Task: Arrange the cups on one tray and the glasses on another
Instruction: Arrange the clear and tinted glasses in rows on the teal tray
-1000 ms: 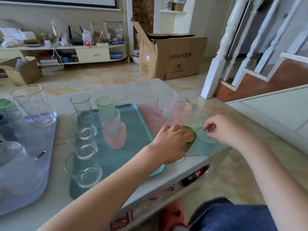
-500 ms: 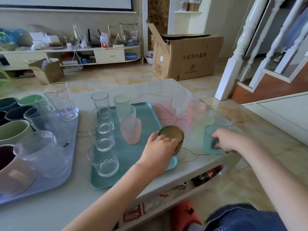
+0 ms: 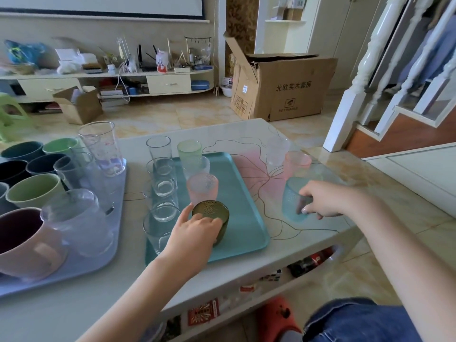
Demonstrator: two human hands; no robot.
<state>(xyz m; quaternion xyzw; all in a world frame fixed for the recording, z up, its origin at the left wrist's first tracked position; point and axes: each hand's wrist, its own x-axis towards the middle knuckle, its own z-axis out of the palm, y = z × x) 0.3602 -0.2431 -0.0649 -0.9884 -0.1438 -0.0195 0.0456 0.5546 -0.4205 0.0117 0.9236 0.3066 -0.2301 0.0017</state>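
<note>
1. The left hand [image 3: 195,233] is curling its fingers round the near side of an olive-green glass [image 3: 211,219], gripping it.
2. That glass is standing upright, mouth facing up, on the teal tray [image 3: 243,218], near the tray's front edge.
3. The right hand [image 3: 320,201] is pinching a light-blue glass [image 3: 292,203] from its right side, with fingertips pressing against its wall.
4. The light-blue glass is standing upright on the bare surface [image 3: 246,265], off the teal tray, close to the surface's right edge.
5. A pink glass [image 3: 202,187] is standing upright on the teal tray just behind the olive-green one, with clear glasses lining the tray's left edge.
6. Another pink glass [image 3: 294,162] is standing on the surface behind the light-blue one.
7. Coloured cups are sitting on the lavender tray [image 3: 116,233] at the surface's left side, alongside some clear glasses.
</note>
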